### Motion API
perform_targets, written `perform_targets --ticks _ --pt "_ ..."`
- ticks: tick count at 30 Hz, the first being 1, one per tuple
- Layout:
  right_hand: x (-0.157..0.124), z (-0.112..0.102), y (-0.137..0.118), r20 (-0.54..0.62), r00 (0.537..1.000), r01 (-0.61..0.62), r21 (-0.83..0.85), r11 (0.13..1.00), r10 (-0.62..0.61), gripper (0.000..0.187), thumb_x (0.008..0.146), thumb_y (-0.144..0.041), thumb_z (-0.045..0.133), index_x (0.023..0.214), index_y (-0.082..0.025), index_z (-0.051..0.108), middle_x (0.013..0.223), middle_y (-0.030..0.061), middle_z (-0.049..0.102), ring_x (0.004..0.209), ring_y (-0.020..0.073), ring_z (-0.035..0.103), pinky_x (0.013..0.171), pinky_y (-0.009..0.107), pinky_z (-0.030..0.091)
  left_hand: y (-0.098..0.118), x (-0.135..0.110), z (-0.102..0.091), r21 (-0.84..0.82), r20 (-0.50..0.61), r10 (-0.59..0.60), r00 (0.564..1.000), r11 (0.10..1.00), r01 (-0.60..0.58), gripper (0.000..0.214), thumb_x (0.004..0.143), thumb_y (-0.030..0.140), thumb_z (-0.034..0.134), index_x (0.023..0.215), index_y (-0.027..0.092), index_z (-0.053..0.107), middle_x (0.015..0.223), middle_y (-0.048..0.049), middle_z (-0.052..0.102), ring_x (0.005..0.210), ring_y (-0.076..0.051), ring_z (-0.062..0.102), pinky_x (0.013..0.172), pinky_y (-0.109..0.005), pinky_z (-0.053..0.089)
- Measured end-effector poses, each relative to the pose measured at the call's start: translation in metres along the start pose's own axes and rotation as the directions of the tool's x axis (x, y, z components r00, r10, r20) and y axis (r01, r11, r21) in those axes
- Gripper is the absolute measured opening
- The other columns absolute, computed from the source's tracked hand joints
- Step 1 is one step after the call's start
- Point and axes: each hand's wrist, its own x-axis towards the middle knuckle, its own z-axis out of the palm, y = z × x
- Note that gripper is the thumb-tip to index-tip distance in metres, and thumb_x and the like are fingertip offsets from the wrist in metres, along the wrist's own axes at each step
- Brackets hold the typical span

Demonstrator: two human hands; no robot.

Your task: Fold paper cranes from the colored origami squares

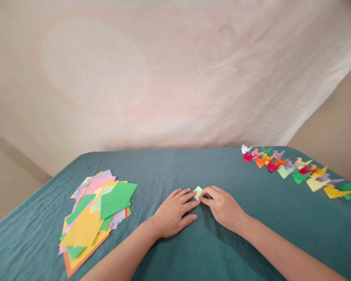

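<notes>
A small pale green folded paper point(198, 192) lies on the teal tablecloth between my hands, one corner pointing away from me. My left hand point(175, 212) rests flat with its fingers spread, two fingertips touching the paper's left side. At the paper's right edge, my right hand point(220, 205) pinches it between thumb and forefinger. The fingers hide parts of the paper's sides, and I cannot make out its fold lines.
To the left lies a loose pile of coloured paper squares point(84, 228), with a green sheet point(117, 201) on top. Several folded paper birds point(286, 169) stand in rows along the right side. A pale cloth point(175, 78) hangs behind the table point(163, 168).
</notes>
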Motion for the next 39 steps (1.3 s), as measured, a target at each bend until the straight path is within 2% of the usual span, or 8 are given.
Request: perform_targets --ticks 5,10,15,18,21,27,39 --pt "-0.002 -0.001 0.004 -0.039 0.999 0.019 0.062 0.998 -0.017 0.030 0.087 -0.009 0.042 0.099 -0.021 0.067 0.100 0.0081 0.060 0.093 0.0200 0.053 0.081 0.035 0.045 -0.004 0.007 0.003 -0.091 -0.078 -0.047 0.996 0.995 0.040 0.035 0.089 0.026 0.045 0.124 0.027 0.048 0.131 -0.0022 0.049 0.125 -0.020 0.037 0.106 -0.041 0.024" --pt "-0.005 0.000 0.007 -0.077 0.997 0.019 0.093 0.995 -0.011 0.034 0.085 -0.006 0.042 0.102 -0.024 0.067 0.107 0.0087 0.060 0.101 0.0206 0.053 0.085 0.037 0.045 -0.018 0.029 -0.004 -0.191 -0.087 -0.042 0.995 0.981 0.025 0.026 0.083 0.021 0.054 0.108 0.021 0.060 0.107 -0.0046 0.063 0.101 -0.019 0.055 0.092 -0.032 0.040" --pt "-0.005 0.000 0.010 -0.086 0.996 0.038 0.082 0.996 -0.031 0.037 0.081 -0.004 0.043 0.101 -0.024 0.067 0.107 0.0073 0.062 0.102 0.0200 0.053 0.087 0.038 0.044 -0.030 0.043 -0.008 -0.313 -0.112 -0.055 0.992 0.950 0.018 0.033 0.075 0.022 0.066 0.107 0.020 0.062 0.104 -0.0056 0.061 0.097 -0.018 0.055 0.089 -0.029 0.042" --pt "-0.003 0.000 0.011 -0.119 0.992 0.056 0.077 0.995 -0.047 0.040 0.078 -0.003 0.044 0.105 -0.022 0.065 0.104 0.0062 0.065 0.102 0.0195 0.054 0.088 0.038 0.043 -0.036 0.042 -0.003 -0.388 -0.136 -0.060 0.989 0.922 0.003 0.033 0.073 0.023 0.067 0.106 0.019 0.063 0.103 -0.0055 0.061 0.094 -0.017 0.056 0.087 -0.027 0.043" --pt "-0.001 0.001 0.011 -0.161 0.986 0.048 0.063 0.997 -0.037 0.033 0.082 -0.009 0.046 0.109 -0.020 0.062 0.099 0.0068 0.067 0.098 0.0193 0.057 0.086 0.038 0.044 -0.038 0.040 0.004 -0.434 -0.166 -0.079 0.983 0.901 -0.001 0.031 0.074 0.024 0.067 0.105 0.018 0.063 0.099 -0.0049 0.061 0.087 -0.015 0.057 0.081 -0.024 0.045" --pt "0.002 0.002 0.010 -0.160 0.987 0.023 0.057 0.998 -0.013 0.022 0.087 -0.019 0.049 0.103 -0.021 0.063 0.098 0.0065 0.066 0.095 0.0196 0.057 0.083 0.037 0.045 -0.036 0.041 0.009 -0.437 -0.200 -0.110 0.974 0.900 0.011 0.025 0.076 0.021 0.064 0.100 0.018 0.065 0.094 -0.0034 0.063 0.082 -0.014 0.057 0.078 -0.024 0.045" --pt "0.004 0.005 0.005 -0.178 0.976 -0.092 0.199 0.976 0.128 0.028 0.083 -0.017 0.050 0.106 -0.025 0.062 0.103 0.0049 0.063 0.090 0.0176 0.059 0.081 0.033 0.047 -0.038 0.039 0.010 -0.434 -0.217 -0.111 0.970 0.901 0.006 0.022 0.077 0.022 0.062 0.099 0.019 0.065 0.092 -0.0025 0.063 0.081 -0.013 0.057 0.077 -0.023 0.045"
